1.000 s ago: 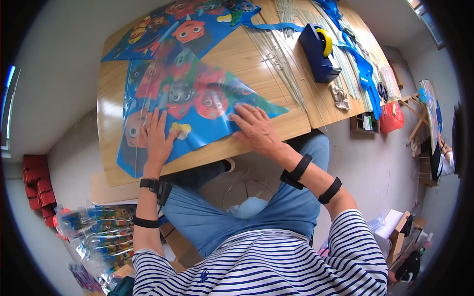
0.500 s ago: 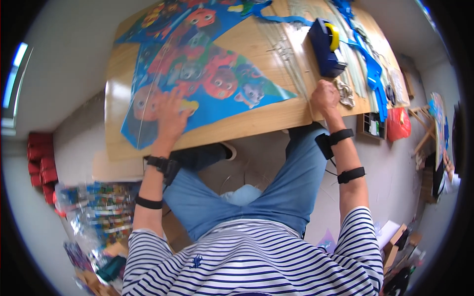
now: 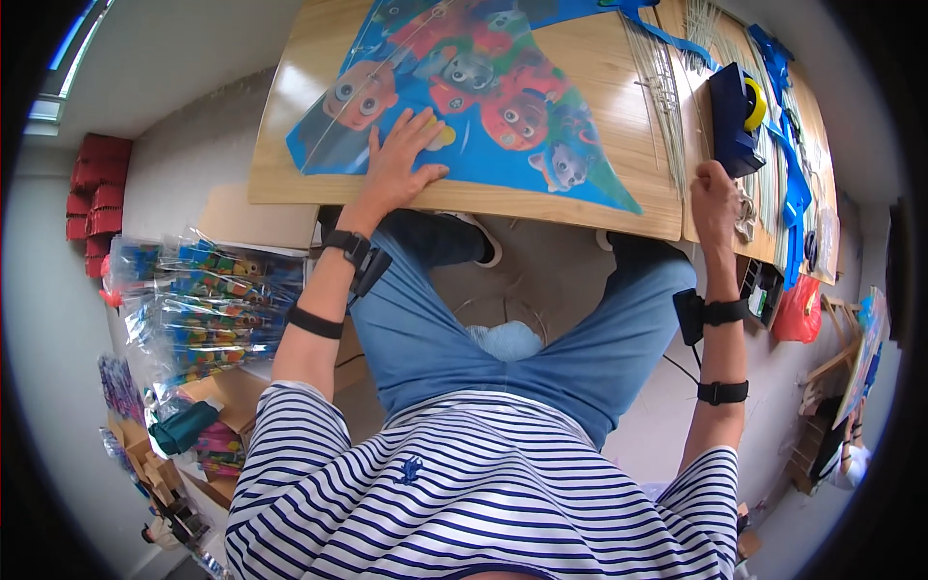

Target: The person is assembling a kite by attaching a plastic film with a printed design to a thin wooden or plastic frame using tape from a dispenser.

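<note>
A blue kite sheet [image 3: 478, 155] printed with cartoon faces lies on the wooden table, its pointed end toward the right. My left hand [image 3: 401, 159] rests on the sheet near its front edge, fingers stretched out and pressing flat. To the right, my right hand [image 3: 713, 201] is closed in a fist at the table's front, just before a dark blue tape dispenser [image 3: 731, 135] with a yellow core. What that fist holds, if anything, is hidden. Thin pale rods [image 3: 659, 106] lie between the sheet and the dispenser.
Blue ribbon-like strips [image 3: 796, 193] run down the table's right side, near a bundle of cord [image 3: 744, 215]. A red plastic bag [image 3: 798, 309] hangs below the right edge. Clear-wrapped colourful packages [image 3: 208, 300] are piled at left, with red boxes [image 3: 97, 193] behind.
The view has shifted, so the table sits higher and further right. My left hand still lies flat on the sheet, and my right fist remains by the tape dispenser.
</note>
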Tool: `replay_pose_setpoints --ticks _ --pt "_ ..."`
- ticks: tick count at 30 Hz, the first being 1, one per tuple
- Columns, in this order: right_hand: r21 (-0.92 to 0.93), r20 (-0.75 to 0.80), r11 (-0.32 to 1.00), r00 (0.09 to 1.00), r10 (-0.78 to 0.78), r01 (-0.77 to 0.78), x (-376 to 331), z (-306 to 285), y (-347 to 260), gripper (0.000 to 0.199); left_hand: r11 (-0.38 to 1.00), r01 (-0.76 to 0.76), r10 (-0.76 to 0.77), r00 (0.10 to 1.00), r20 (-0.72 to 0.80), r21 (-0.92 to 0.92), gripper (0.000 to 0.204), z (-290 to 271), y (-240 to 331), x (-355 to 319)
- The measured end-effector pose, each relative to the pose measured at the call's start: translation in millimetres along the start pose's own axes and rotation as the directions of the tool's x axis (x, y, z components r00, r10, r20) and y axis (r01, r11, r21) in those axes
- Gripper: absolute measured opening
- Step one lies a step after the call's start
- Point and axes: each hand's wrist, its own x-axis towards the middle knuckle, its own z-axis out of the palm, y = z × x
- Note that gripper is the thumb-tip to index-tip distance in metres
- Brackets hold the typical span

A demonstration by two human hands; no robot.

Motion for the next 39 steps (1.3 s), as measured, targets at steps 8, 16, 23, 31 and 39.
replay_pose_setpoints --ticks 8,16,23,31,39 --pt "0.006 -0.031 0.769 0.769 -0.638 0.639 -30.6 76.2 -137.1 0.013 0.994 0.044 -0.067 0.966 -0.248 -0.097 0.047 -7.6 -10.6 0.8" --pt "0.151 0.066 0.666 0.664 -0.744 0.731 -55.7 99.9 -156.6 0.016 0.998 0.013 -0.041 0.861 -0.507 -0.057 0.022 -27.4 30.8 -33.2" --pt "0.128 0.062 0.695 0.694 -0.717 0.707 -53.1 107.4 -148.2 0.015 0.989 -0.125 0.082 0.912 -0.402 -0.080 0.017 2.7 59.6 1.4" --pt "0.077 0.031 0.744 0.744 -0.668 0.664 -60.8 97.0 -145.9 0.013 0.975 -0.217 0.198 0.942 -0.270 -0.043 0.009 20.4 73.2 21.0" --pt "0.119 0.076 0.812 0.810 -0.581 0.571 -56.7 95.0 -135.3 0.014 0.975 -0.183 0.167 0.977 -0.131 -0.125 0.004 17.0 77.6 27.5"
